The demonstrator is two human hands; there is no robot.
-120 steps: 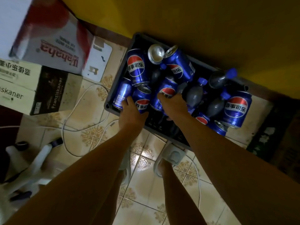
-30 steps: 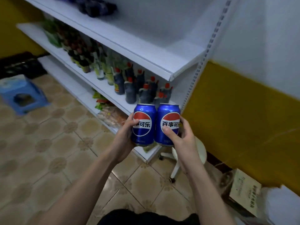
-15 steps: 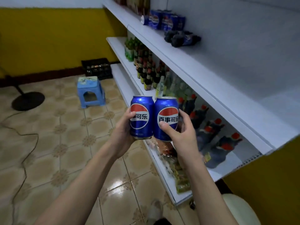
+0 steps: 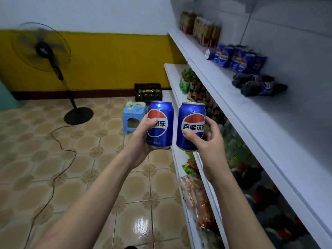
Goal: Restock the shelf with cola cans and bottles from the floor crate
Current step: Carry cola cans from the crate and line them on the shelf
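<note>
I hold two upright blue cola cans in front of me, a small gap between them. My left hand point(image 4: 143, 133) grips the left can point(image 4: 159, 123); my right hand point(image 4: 206, 139) grips the right can point(image 4: 191, 123). To the right runs a white shelf point(image 4: 260, 123). Far along it stand several blue cola cans point(image 4: 235, 57), and two dark cola bottles point(image 4: 258, 85) lie on their sides just in front of them. The near stretch of this shelf is bare.
Lower shelves point(image 4: 172, 72) hold green packets, dark red-capped bottles and snack bags. On the tiled floor are a blue stool point(image 4: 133, 117), a black crate point(image 4: 148, 92) by the yellow wall, a standing fan point(image 4: 45, 51) and its cable point(image 4: 53, 177).
The view has swung further left along the aisle, showing the fan. The two cans, pressed together before, now sit slightly apart and higher relative to the shelf.
</note>
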